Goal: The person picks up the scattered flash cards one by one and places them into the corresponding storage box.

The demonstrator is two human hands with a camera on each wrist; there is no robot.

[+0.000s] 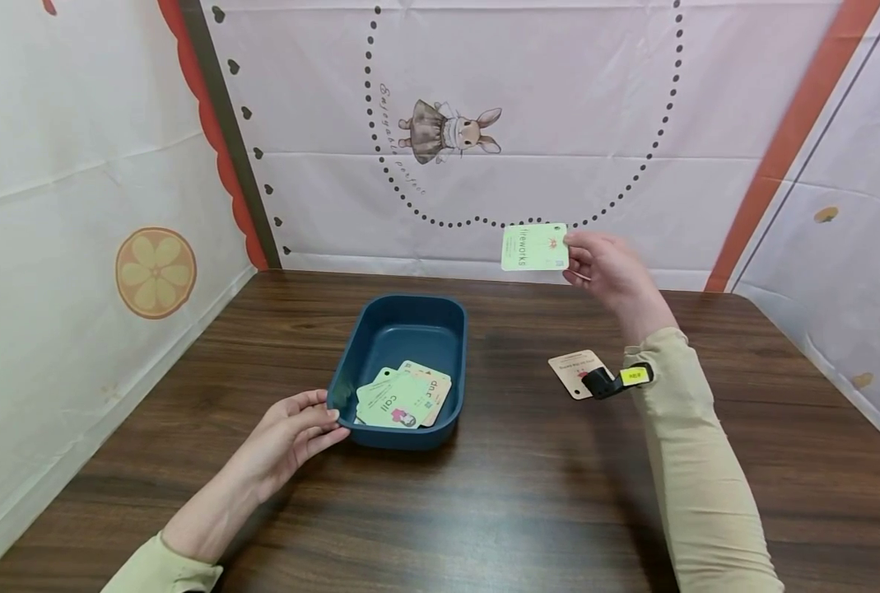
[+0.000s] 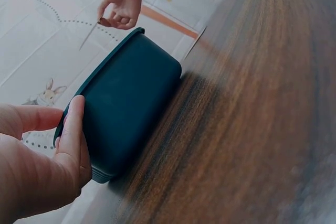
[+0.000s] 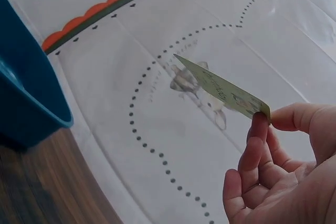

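Observation:
My right hand [image 1: 606,268] is raised above the table and pinches a pale green card [image 1: 534,246] printed "fireworks" by its right edge; the right wrist view shows the card [image 3: 223,88] held between thumb and fingers [image 3: 261,129]. A dark blue tub [image 1: 402,366] stands on the brown table [image 1: 521,494] with several cards [image 1: 404,397] lying in its near end. My left hand [image 1: 299,428] rests with straight fingers against the tub's near left corner; the left wrist view shows its fingers [image 2: 71,129] on the tub wall [image 2: 131,95].
One more card [image 1: 575,371] lies on the table under my right wrist, partly covered by the black wrist camera [image 1: 617,380]. Printed white sheets [image 1: 484,123] wall in the back and both sides of the table.

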